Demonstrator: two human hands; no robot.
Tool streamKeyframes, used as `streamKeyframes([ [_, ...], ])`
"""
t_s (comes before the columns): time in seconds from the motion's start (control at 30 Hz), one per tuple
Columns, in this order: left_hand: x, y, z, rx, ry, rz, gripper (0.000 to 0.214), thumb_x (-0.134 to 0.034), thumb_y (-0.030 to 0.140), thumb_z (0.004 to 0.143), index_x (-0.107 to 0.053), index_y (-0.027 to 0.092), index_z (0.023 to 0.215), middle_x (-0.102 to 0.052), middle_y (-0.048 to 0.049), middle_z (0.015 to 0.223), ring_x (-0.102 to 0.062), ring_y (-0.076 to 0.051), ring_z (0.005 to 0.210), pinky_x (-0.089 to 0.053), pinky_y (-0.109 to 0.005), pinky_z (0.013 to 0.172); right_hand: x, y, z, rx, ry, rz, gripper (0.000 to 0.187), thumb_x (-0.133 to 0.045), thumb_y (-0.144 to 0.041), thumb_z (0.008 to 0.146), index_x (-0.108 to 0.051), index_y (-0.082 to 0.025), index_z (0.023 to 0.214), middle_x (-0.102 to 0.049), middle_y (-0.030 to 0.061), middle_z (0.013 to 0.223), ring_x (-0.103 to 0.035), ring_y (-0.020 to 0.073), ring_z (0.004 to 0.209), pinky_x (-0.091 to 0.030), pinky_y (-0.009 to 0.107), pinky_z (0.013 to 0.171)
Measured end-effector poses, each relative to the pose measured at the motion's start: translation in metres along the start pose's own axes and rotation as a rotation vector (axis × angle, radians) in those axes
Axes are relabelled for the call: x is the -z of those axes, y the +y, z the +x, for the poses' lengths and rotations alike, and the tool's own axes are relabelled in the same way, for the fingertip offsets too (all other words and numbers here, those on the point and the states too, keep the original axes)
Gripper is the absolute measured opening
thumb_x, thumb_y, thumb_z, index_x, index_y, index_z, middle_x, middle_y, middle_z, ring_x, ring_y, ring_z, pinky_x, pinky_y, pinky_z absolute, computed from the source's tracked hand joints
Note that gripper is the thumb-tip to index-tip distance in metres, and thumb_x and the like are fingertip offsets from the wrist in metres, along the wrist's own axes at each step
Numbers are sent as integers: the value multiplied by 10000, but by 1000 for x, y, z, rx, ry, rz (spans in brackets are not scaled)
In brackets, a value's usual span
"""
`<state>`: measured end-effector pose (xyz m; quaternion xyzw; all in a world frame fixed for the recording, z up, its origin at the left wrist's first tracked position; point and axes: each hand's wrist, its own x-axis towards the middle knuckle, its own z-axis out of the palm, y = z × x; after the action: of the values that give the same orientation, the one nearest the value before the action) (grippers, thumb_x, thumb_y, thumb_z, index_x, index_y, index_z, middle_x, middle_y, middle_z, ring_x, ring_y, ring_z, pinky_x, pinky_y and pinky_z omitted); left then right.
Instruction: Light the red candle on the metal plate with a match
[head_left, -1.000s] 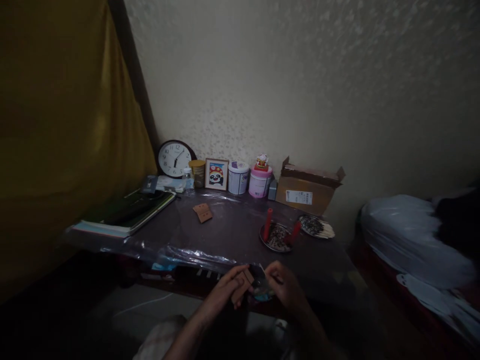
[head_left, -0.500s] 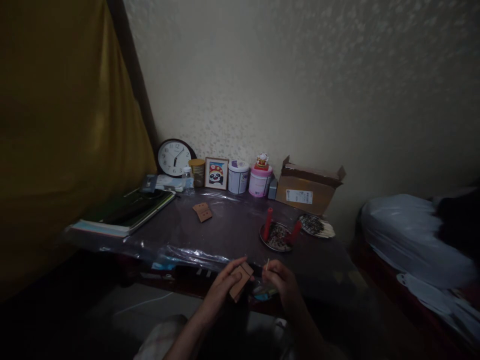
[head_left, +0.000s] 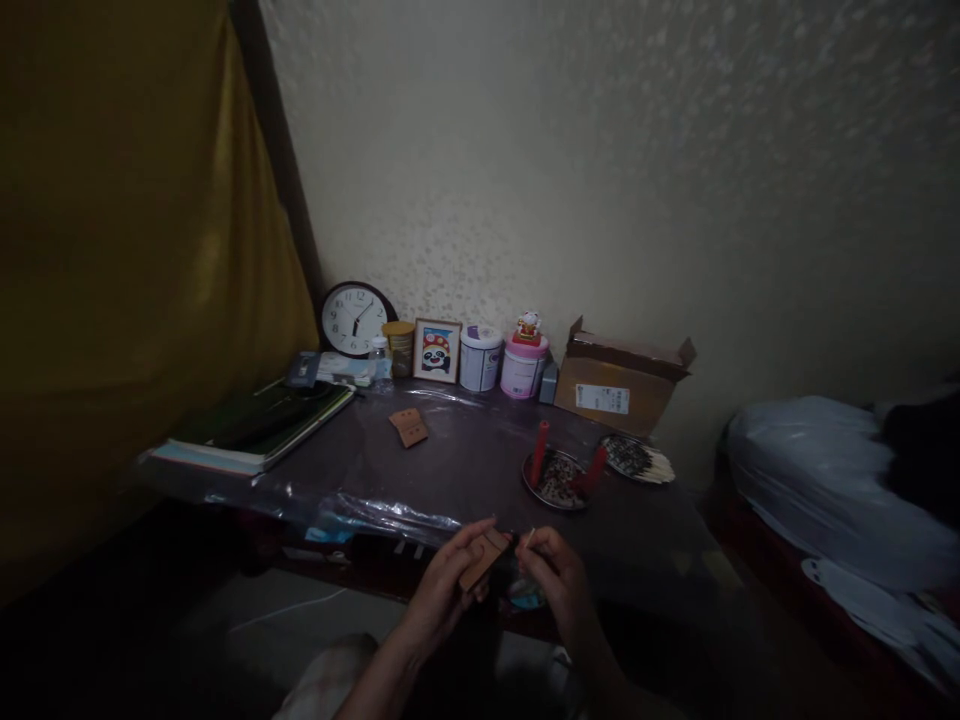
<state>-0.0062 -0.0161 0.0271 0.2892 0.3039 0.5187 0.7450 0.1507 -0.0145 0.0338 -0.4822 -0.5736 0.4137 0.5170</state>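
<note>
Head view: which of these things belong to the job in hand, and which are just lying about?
In the job: left hand holding a brown card; right hand pinching a thin wooden stick; probably the matching card on the table and the dark-tipped sticks.
Lying about: wall clock, framed panda picture, cardboard box, notebooks.

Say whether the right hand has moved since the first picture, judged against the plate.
Yes: the right hand has shifted left, toward the left hand; it now sits below the plate, not to its right.
</note>
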Motion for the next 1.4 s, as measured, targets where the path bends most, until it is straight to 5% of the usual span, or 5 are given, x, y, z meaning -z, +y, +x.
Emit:
streamKeyframes([
  [0.33,3,-4,1,-22,-35,18,369,-605,289,713,-630,182,1065,-666,-108,1017,-562,-126,646,-329,-213,484,-7,11,0,50,40,-21,279,-623,-438,726,-511,-189,668,-574,-5,672,-557,134,655,-444,222,618],
  [0.63,2,-5,4,-40,65,18,264,-650,315,664,-650,179,891,-644,-23,748,-535,-104,559,-333,-213,473,-12,2,-3,117,30,-7,312,-619,-478,723,-520,-192,649,-609,16,701,-595,149,670,-479,252,639],
  [0.87,4,-11,13,-94,147,11,199,-657,305,654,-616,180,802,-599,23,634,-465,-78,458,-290,-211,428,-16,13,-9,163,-5,-115,140,-523,-333,830,-547,-195,840,-618,6,726,-607,137,650,-477,243,639],
  [1.1,3,-12,15,-165,232,62,208,-691,321,619,-635,188,769,-607,17,648,-549,-130,612,-381,-233,559,-32,1,-26,400,-124,-350,99,-496,-173,839,-553,-210,768,-612,17,786,-585,139,764,-444,234,710],
  [1.4,-2,-6,13,-223,261,192,220,-709,366,589,-649,189,706,-589,31,627,-523,-144,627,-398,-245,604,-39,9,-28,476,-97,-401,110,-505,-127,827,-525,-211,760,-576,16,782,-563,134,743,-439,222,685],
])
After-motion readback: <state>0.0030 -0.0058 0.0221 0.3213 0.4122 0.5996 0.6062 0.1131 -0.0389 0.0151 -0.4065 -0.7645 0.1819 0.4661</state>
